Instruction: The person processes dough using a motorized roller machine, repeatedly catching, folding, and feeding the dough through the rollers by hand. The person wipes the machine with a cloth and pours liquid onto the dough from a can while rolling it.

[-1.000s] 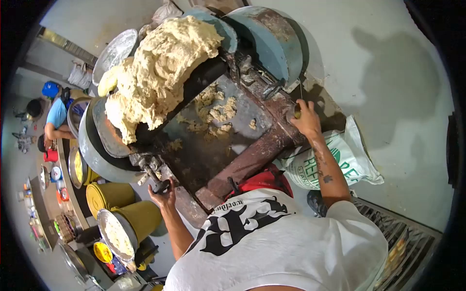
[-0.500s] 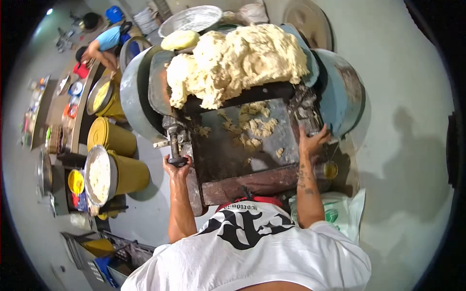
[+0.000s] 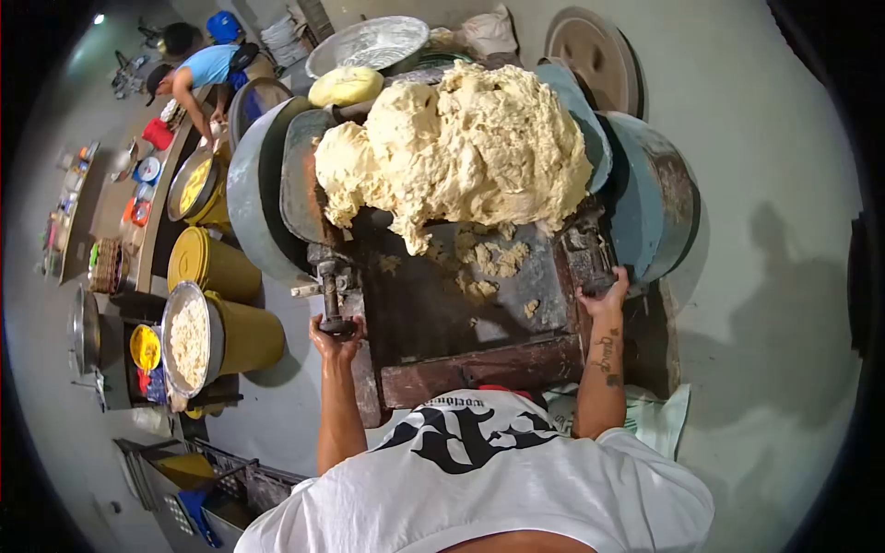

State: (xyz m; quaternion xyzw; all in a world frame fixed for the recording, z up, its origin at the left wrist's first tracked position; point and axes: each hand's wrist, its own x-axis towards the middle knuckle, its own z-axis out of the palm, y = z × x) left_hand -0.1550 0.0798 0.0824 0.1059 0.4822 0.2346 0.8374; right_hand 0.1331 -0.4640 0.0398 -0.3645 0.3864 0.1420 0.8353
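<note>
Head view.

Gripping, with the left hand (image 3: 335,347), a dark round metal knob (image 3: 341,326) at the near end of a worn screw; wrapping fingers and thumb around its edge from below. Touching, with the right hand (image 3: 606,295), a grimy dark metal screw fitting (image 3: 588,244) on the opposite side; curving the fingers at its near end, but not showing clearly enough to tell about full closure.

Showing, beyond and between both hands, a large lumpy mass of pale cream dough (image 3: 470,152), sagging over its near edge toward a wide dark metal bed (image 3: 415,313). Scattering crumbly dough scraps (image 3: 502,261) across that bed; edging it in front with a worn red-brown bar (image 3: 484,370). Flanking the mass with curved blue-grey metal guards (image 3: 656,198), left and right.

Including, behind at left, a smooth yellowish dough lump (image 3: 346,86) near a round silver metal pan (image 3: 355,46). Listing farther left two mustard-yellow plastic drums (image 3: 249,336), plus another person in a light-blue shirt (image 3: 210,66), bending over a bench.
</note>
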